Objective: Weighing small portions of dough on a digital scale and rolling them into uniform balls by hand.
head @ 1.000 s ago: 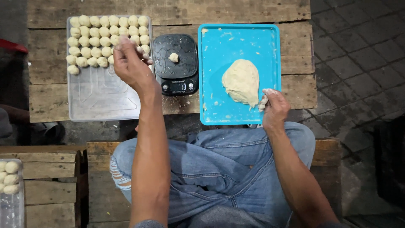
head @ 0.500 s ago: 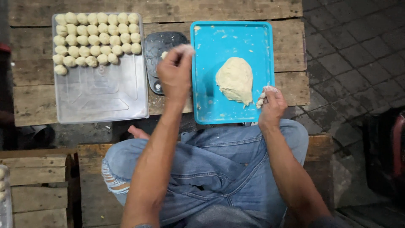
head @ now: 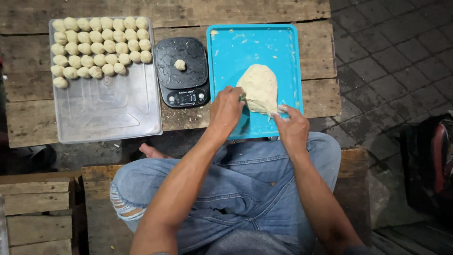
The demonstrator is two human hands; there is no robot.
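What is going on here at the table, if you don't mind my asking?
A seated person has both hands on a lump of dough lying on a blue tray. The left hand grips its near left edge, and the right hand touches its near end. One small dough ball sits on a black kitchen scale. Beside it, a clear plastic tray holds rows of dough balls along its far side.
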